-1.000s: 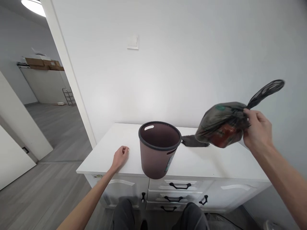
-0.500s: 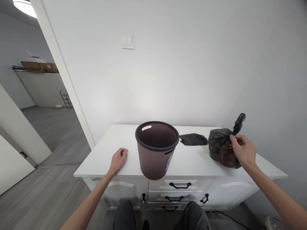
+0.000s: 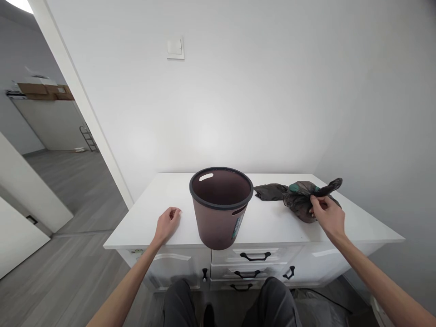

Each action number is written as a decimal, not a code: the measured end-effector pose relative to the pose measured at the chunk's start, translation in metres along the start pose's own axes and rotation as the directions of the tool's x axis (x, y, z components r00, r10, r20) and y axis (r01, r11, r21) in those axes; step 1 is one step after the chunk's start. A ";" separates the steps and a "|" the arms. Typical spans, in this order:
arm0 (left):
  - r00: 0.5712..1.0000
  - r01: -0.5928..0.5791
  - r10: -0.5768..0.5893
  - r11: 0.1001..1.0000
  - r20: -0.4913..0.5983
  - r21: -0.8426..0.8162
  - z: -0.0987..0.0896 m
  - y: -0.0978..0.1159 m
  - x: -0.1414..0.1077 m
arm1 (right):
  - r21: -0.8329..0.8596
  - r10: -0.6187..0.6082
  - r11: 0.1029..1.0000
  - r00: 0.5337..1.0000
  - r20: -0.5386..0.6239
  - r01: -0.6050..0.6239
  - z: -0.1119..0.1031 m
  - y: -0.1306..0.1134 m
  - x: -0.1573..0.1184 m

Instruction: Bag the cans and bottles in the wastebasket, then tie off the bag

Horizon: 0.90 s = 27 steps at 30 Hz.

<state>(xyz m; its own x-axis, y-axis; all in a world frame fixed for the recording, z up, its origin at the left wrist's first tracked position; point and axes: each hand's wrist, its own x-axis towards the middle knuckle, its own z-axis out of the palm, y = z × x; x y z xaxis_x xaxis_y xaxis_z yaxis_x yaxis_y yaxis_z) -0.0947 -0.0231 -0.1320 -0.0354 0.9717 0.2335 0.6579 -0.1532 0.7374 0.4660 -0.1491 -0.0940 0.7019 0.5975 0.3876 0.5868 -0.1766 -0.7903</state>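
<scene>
My right hand (image 3: 329, 214) pinches the gathered neck of a filled dark translucent bag (image 3: 302, 206), whose twisted top points up to the right. Something green and reddish shows through the plastic. The bag rests on the white cabinet top at the right. Just left of it lies a flat, folded black bag (image 3: 270, 191). A brown bin (image 3: 218, 222) with a dark rim stands upright near the middle front edge, its inside bare where visible. Left of the bin, my left hand (image 3: 167, 222) rests on the cabinet top with curled fingers, nothing seen in them.
The white cabinet (image 3: 150, 190) stands against a wall with a light switch (image 3: 175, 48). Black-handled drawers (image 3: 255, 256) are below, close to the knees. A doorway at the left shows cardboard boxes (image 3: 44, 91) and a small rack. Clear plastic and a cable lie on the floor.
My right hand has moved left with the filled bag, which now sits closer to the flat black bag. The bag's twisted top leans over more. The view has shifted slightly.
</scene>
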 end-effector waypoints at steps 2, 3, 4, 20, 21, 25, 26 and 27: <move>1.000 0.001 -0.001 1.000 0.000 0.002 0.000 0.000 0.001 | -0.028 -0.019 0.999 0.999 0.028 0.019 0.000 0.005 -0.002; 1.000 0.000 0.000 1.000 0.000 0.002 0.000 0.000 0.001 | -0.042 -0.030 0.999 0.998 0.052 0.032 0.001 0.007 -0.004; 1.000 0.001 -0.001 1.000 0.000 0.002 0.000 0.001 0.001 | -0.054 -0.044 0.997 0.996 0.078 0.049 0.001 0.010 -0.006; 1.000 -0.010 0.010 1.000 0.010 0.007 -0.003 0.009 -0.002 | -0.431 -0.088 0.881 0.962 0.259 0.197 0.026 0.036 -0.058; 1.000 -0.008 0.008 1.000 0.009 0.008 -0.003 0.009 -0.003 | -0.425 -0.078 0.886 0.963 0.258 0.186 0.026 0.035 -0.064; 1.000 0.001 -0.001 1.000 0.015 0.011 -0.003 0.009 -0.003 | -0.322 -0.056 0.939 0.975 0.215 0.125 0.026 0.041 -0.094; 1.000 0.002 -0.003 1.000 0.016 0.012 -0.002 0.008 -0.003 | -0.294 -0.064 0.948 0.977 0.201 0.122 0.028 0.043 -0.102; 1.000 0.004 -0.004 1.000 0.016 0.013 -0.002 0.008 -0.003 | -0.263 -0.080 0.956 0.978 0.192 0.129 0.030 0.045 -0.111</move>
<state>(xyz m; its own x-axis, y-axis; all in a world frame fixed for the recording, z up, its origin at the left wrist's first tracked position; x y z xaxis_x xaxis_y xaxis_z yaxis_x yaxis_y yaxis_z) -0.0908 -0.0274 -0.1255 -0.0259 0.9751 0.2202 0.6671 -0.1472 0.7303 0.4026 -0.1998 -0.1866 0.5623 0.7488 0.3508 0.7580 -0.2972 -0.5805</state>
